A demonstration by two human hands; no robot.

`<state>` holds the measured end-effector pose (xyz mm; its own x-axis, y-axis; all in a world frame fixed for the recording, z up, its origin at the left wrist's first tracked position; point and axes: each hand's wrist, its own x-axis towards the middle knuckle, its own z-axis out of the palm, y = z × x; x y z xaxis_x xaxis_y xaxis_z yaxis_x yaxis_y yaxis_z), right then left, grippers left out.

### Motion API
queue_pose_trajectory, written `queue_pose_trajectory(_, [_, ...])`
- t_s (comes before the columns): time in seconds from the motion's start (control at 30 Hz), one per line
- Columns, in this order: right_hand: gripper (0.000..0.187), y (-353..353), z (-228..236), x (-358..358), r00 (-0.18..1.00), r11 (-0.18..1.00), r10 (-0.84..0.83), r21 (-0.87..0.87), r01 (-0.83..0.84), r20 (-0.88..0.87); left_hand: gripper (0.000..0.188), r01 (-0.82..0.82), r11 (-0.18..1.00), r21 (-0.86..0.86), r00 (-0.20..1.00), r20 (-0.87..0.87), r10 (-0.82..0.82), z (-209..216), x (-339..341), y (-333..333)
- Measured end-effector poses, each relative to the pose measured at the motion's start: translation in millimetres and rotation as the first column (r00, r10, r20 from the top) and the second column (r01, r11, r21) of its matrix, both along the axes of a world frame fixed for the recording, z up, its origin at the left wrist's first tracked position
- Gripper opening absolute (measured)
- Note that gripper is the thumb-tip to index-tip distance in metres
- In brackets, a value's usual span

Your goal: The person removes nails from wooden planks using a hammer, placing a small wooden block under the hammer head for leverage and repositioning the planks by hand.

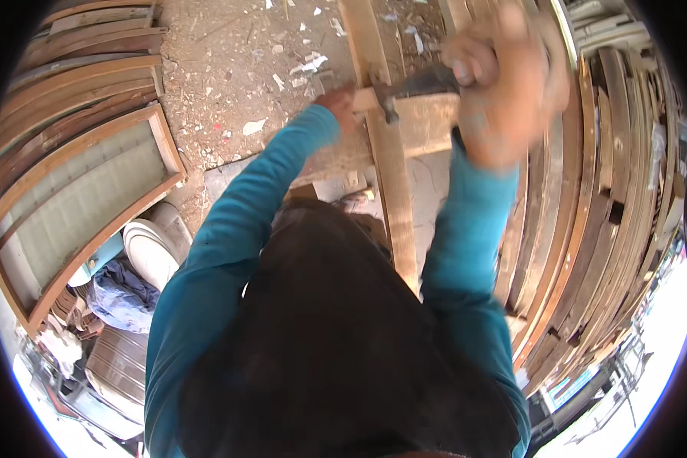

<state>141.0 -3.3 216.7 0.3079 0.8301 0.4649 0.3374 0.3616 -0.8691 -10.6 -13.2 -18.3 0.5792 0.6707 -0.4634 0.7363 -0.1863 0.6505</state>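
Observation:
My right hand, smeared by motion, is wrapped round the dark handle of a hammer. The hammer's head is over a long wooden board that runs away from me. On the left side of that board is my left hand, blurred, its fingers closed by a small pale brown piece beside the hammer head. What exactly the left fingers grip is too blurred to make out. Beneath the long board lies a wider wooden plank, set crosswise.
Stacked timber lines the right side. At left, a framed panel leans by more stacked wood. A white round lid-like thing and blue cloth sit below it. Wood chips and scraps litter the ground.

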Motion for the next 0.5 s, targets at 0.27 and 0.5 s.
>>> queue_pose_trajectory(0.27, [0.036,-49.1,11.7,-29.2,0.991,0.994,0.108,-0.003,-0.109,-0.082,0.058,0.028,0.999,0.017,0.998,-0.056,-0.027,-4.0,10.6,-27.9])
queue_pose_trajectory(0.5, [0.031,-112.5,-21.9,10.6,0.816,0.949,0.307,0.217,-0.227,-0.489,0.055,0.01,0.981,0.196,1.0,0.007,-0.012,-9.3,17.8,-46.7])
